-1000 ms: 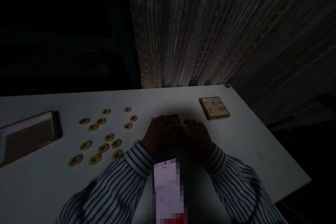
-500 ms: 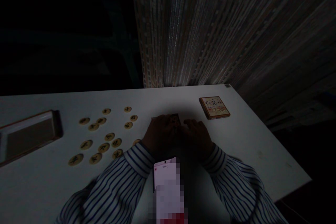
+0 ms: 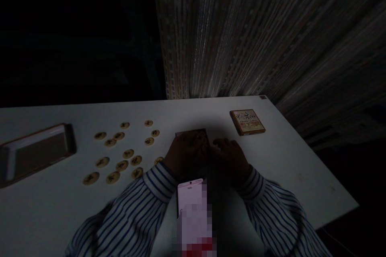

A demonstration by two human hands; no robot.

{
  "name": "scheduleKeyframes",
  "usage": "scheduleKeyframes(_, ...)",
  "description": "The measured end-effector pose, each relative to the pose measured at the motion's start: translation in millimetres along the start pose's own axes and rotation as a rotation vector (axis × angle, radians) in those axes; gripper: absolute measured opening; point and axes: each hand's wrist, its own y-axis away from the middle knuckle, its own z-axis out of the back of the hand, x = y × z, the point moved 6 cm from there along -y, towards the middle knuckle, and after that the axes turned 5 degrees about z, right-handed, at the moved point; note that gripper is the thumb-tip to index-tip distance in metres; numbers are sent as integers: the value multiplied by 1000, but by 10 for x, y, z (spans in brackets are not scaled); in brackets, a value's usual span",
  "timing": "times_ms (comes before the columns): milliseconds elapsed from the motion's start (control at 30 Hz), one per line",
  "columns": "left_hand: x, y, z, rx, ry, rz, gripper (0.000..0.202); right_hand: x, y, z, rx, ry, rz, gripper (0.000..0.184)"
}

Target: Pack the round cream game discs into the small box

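In deep shadow, a small box (image 3: 206,133) sits on the white table with what look like dark round pieces inside. My left hand (image 3: 183,153) lies over its left and middle part, and its fingertips fade into the dark. Close to the box's right side is my right hand (image 3: 231,160), fingers apart and slightly bent, with nothing visible in them. Several round xiangqi pieces (image 3: 122,165) with dark characters are scattered left of my hands. A lit phone (image 3: 193,204) lies between my forearms, partly blurred out.
An orange-edged tray (image 3: 37,154) stands at the table's left. A flat xiangqi box with a printed lid (image 3: 249,121) lies at the back right. Behind the white table (image 3: 286,176) hangs a striped string curtain (image 3: 211,40). The room is very dim.
The view has shifted slightly. My left hand has moved a little off the box's far edge, so more of the box and its pieces shows. The phone screen shows different content.
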Motion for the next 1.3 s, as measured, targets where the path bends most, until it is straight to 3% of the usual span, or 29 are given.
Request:
scheduleKeyframes(833, -38, 18, -27, 12, -18, -23, 21, 52, 10, 10, 52, -9, 17, 27)
scheduleKeyframes(1300, -103, 38, 24, 36, 11, -60, 24, -3, 62, 44, 13, -49, 17, 22)
